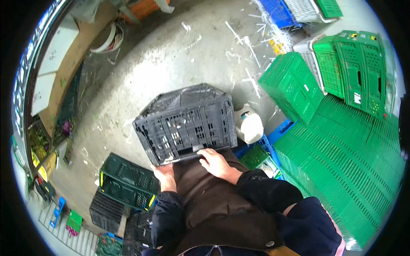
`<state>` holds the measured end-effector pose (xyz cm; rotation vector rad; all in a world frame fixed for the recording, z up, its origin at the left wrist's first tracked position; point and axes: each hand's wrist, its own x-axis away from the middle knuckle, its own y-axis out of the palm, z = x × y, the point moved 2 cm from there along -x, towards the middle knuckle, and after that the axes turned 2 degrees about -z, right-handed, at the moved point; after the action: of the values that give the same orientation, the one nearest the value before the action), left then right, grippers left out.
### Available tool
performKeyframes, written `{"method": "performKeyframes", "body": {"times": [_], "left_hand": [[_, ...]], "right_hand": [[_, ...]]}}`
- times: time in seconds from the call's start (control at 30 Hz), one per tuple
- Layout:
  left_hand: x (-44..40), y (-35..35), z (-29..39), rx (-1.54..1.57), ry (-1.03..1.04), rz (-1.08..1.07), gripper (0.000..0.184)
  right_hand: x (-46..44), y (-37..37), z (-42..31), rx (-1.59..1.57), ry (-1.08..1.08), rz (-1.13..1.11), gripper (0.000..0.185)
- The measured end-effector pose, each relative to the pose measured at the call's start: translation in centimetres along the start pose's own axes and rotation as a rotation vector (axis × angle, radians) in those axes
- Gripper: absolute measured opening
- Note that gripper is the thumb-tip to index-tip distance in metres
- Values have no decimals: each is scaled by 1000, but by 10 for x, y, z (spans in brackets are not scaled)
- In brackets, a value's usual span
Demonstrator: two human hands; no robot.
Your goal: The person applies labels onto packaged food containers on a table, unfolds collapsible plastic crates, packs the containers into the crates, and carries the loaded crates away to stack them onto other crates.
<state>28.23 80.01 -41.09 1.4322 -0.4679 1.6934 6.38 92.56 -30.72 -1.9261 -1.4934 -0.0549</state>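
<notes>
The left hand (164, 173) and right hand (215, 164) clasped one black crate (188, 126) by its near edge; one white container (251, 128) stood beside it.

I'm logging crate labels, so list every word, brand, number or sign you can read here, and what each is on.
None can be read.
White label on the upright green crate at right: dark marks, too small to read.
White panel at upper left: faint marks, too blurred to read.
The black crate in front: pale patches, no readable text.
</notes>
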Motion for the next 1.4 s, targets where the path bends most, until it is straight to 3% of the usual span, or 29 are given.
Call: {"method": "performKeyframes", "body": {"times": [0.07,0.17,0.2,0.27,0.33,0.4,0.47,0.6,0.67,0.73,0.8,0.87,0.93,0.97,1.03,1.07,1.13,1.17,1.2,1.27,1.33,1.37,1.4], "left_hand": [[12,20,0,-10,-46,87,65],[5,9,4,-85,-88,0,59],[4,7,8,-83,-116,-32,59],[0,-1,13,-33,-206,-204,62],[10,-8,24,-245,-278,-113,65],[4,-26,30,-330,-294,-289,69],[-5,-52,25,-303,-316,-259,65],[8,-60,8,-47,-654,-147,56],[12,-68,-8,-17,-706,-115,70],[38,-49,-14,-51,-779,-140,68],[41,-41,-22,1,-876,-170,96],[29,-44,-41,30,-973,-138,99],[30,-28,-57,150,-1093,-92,97],[30,-25,-65,146,-1094,-93,97],[19,-1,-79,100,-909,-184,79],[103,73,-51,-364,-353,-343,37],[99,108,-44,-628,-225,-375,38],[93,131,-46,-521,-443,-417,38],[84,137,-61,-709,-14,-656,38],[109,198,-58,-685,29,-544,31],[169,283,-54,-750,212,-531,18],[127,299,-51,-619,-196,-378,13],[156,340,-52,-586,-132,-452,12]], "right_hand": [[-15,19,0,324,-87,-34,42],[-17,54,17,524,-42,-175,48],[-22,64,23,611,-62,-185,42],[-35,63,23,633,25,-362,35],[-39,55,23,592,-87,-370,36],[-47,49,30,623,-242,-377,38],[-62,28,15,593,-166,-415,35],[-139,-27,-53,500,-152,-288,36],[-175,-44,-98,499,-172,-242,39],[-193,-63,-141,467,-196,-165,43],[-192,-97,-182,395,-208,-100,46],[-189,-130,-189,376,-221,-6,45],[-164,-183,-198,243,-97,80,45],[-144,-211,-205,159,-48,75,46],[-109,-265,-203,19,-37,142,45],[-90,-284,-194,-42,-65,208,43],[-55,-330,-188,-140,-93,310,37],[-43,-346,-169,-128,-117,381,35],[-36,-365,-151,-113,-140,454,34],[-15,-416,-145,-195,-56,598,31],[-2,-460,-114,-264,33,761,24],[3,-480,-98,-368,40,851,19],[6,-499,-82,-476,50,935,14]]}}
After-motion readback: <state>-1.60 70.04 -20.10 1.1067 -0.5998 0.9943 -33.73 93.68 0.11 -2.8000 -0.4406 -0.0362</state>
